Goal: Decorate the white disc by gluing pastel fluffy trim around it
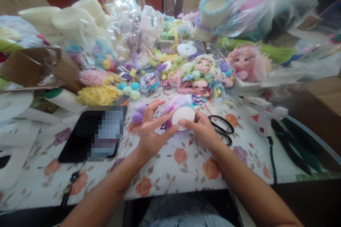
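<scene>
A white round disc (pixel 183 117) lies against a fluffy pastel pink, purple and blue bundle (pixel 178 103) just above the flowered tablecloth. My right hand (pixel 204 130) holds the disc from the right, thumb pressed on its face and fingers hidden behind. At the disc's left edge, the thumb and forefinger of my left hand (pixel 156 127) grip it, while the other fingers stretch away. Black-handled scissors (pixel 222 125) lie beside my right hand. Purple pompoms (pixel 139 113) sit to the left of my left hand, and shiny blue sequined material (pixel 199 100) is just behind the disc.
A phone on a dark tablet (pixel 77 136) lies at left. A white glue gun (pixel 263 115) with its cord stands at right. Behind are dolls (pixel 204 64), yellow yarn (pixel 99 95), a cardboard box (pixel 39 65), a thread cone (pixel 66 100) and plastic bags (pixel 255 7).
</scene>
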Tool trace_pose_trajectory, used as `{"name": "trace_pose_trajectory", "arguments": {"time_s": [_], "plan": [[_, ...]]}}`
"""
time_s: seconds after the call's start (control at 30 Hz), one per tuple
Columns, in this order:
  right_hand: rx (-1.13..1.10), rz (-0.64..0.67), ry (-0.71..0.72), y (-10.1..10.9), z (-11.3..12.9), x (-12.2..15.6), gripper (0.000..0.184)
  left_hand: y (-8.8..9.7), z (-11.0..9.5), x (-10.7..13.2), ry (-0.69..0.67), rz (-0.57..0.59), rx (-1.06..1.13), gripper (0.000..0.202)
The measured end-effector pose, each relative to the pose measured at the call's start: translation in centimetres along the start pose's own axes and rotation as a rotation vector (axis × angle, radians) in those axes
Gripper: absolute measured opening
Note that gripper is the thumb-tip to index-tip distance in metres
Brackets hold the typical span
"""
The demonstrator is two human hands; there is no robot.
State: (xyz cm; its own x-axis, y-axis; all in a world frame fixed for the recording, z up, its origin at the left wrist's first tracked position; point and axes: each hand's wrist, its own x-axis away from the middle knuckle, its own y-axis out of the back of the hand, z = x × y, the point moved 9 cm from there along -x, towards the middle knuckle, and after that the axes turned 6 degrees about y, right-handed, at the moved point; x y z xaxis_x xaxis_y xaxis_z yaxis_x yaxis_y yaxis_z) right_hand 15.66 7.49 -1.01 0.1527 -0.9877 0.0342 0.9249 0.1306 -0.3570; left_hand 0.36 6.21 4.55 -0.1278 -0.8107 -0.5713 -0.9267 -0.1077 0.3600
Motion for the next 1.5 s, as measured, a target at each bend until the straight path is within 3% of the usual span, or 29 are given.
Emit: {"name": "trace_pose_trajectory", "arguments": {"time_s": [0.13, 0.27, 0.73, 1.07, 1.3, 1.5], "plan": [[0.016, -0.008, 0.000, 0.0, 0.0, -0.1, 0.031, -0.1, 0.2, 0.1, 0.033, 0.005, -0.011, 0.035], [0.066, -0.008, 0.002, -0.1, 0.3, -0.2, 0.033, 0.3, -0.3, -0.1, 0.020, -0.026, -0.063, 0.046], [0.190, 0.040, 0.006, 0.3, 0.6, 0.2, 0.034, -0.7, 0.4, -0.1, 0.069, 0.091, 0.022, 0.031], [0.255, 0.053, 0.023, 0.0, 1.1, 0.1, 0.040, -0.5, -0.4, -0.3, 0.041, 0.105, -0.016, 0.039], [0.258, 0.046, 0.034, 0.3, 0.6, 0.3, 0.041, -0.9, 0.6, -0.1, 0.131, 0.164, 0.114, 0.038], [0.283, 0.043, 0.045, 0.2, 0.9, 0.3, 0.041, -0.9, 0.7, -0.1, 0.153, 0.182, 0.103, 0.039]]}}
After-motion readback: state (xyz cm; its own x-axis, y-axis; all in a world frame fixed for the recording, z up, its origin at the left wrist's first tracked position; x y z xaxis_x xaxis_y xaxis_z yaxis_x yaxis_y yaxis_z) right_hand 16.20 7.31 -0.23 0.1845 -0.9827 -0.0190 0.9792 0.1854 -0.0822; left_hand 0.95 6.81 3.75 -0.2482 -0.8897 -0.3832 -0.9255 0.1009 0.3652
